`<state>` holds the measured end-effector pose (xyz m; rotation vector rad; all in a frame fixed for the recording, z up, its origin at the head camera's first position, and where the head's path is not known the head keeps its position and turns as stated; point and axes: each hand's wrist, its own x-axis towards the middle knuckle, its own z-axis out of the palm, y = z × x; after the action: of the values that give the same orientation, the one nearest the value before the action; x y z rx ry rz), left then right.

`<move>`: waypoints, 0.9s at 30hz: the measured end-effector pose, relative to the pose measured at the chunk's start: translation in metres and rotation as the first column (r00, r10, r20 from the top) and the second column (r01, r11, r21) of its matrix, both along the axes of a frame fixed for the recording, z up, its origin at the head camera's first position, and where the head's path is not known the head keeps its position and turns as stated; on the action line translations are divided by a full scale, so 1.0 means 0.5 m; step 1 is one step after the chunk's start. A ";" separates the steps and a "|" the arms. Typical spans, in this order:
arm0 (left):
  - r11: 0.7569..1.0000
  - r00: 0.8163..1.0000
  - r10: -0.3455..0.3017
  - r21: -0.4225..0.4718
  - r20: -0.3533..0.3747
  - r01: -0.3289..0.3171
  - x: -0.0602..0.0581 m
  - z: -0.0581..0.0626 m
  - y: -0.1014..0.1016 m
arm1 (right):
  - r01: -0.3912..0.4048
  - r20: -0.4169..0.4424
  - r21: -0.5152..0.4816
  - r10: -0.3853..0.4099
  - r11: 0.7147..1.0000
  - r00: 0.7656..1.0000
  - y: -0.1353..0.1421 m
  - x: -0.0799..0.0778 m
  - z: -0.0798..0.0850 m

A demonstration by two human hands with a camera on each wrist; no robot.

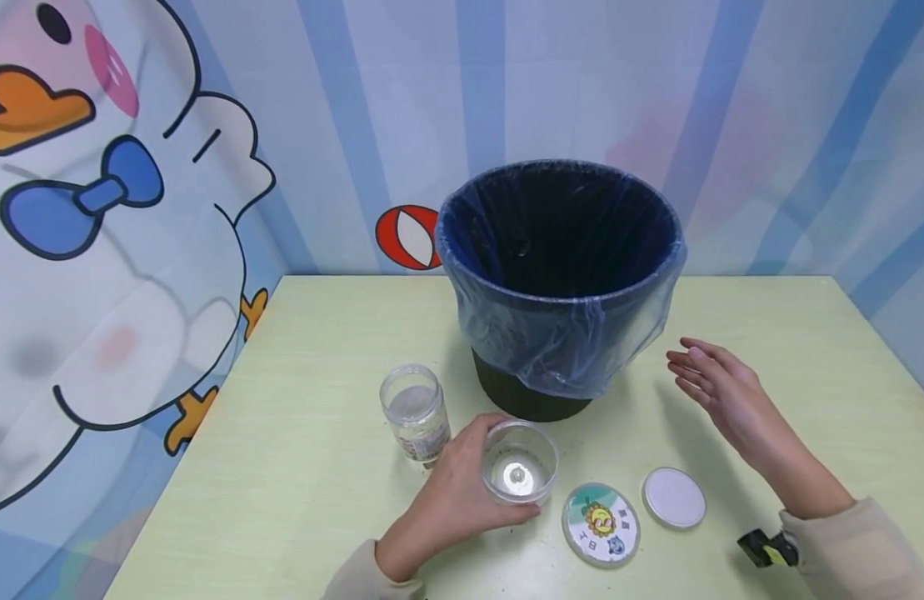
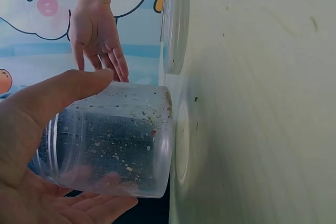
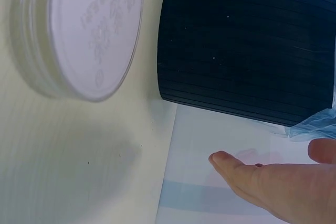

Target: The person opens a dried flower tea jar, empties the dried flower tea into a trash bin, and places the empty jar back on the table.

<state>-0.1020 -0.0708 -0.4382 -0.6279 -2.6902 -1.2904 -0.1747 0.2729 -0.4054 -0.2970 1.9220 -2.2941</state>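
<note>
My left hand [image 1: 456, 492] grips a clear plastic jar [image 1: 520, 467] round its side. This jar is uncapped and upright, and small crumbs cling to its wall [image 2: 115, 140] in the left wrist view. To its left stands a second clear jar [image 1: 417, 417], also uncapped, with a printed label. My right hand [image 1: 720, 396] hovers right of the bin with relaxed, nearly straight fingers and holds nothing. On the table in front lie a round lid with a sunflower picture [image 1: 600, 525] and a plain white lid [image 1: 674, 498].
A black bin [image 1: 532, 396] lined with a clear bluish bag [image 1: 566, 342] stands at the table's back middle. The pale table [image 1: 282, 467] carries a few dark specks. Behind it hangs a cartoon-printed backdrop [image 1: 402, 100]. A small black-and-yellow object [image 1: 767, 550] sits by the right sleeve.
</note>
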 end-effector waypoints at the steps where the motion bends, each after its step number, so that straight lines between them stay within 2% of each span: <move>1: 1.000 1.000 -0.002 -0.002 0.008 0.002 -0.001 -0.001 0.000 | 0.000 -0.001 0.001 0.000 1.000 1.000 0.000 0.000 -0.001; 9: 0.999 0.999 0.006 -0.035 0.054 -0.004 -0.006 -0.007 0.000 | -0.004 -0.001 0.010 0.004 1.000 1.000 0.001 0.000 -0.006; 22: 0.998 0.996 0.016 -0.059 0.083 -0.011 -0.008 -0.015 -0.002 | 0.003 0.004 0.036 -0.003 0.999 1.000 0.006 0.000 -0.012; 27: 0.999 0.996 0.001 -0.054 0.093 0.004 -0.009 -0.017 -0.004 | 0.005 0.010 0.049 -0.006 0.999 1.000 0.007 0.000 -0.013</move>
<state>-0.1065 -0.0729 -0.4468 -0.5895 -2.8076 -1.2823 -0.1747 0.2764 -0.4120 -0.2741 1.9729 -2.2440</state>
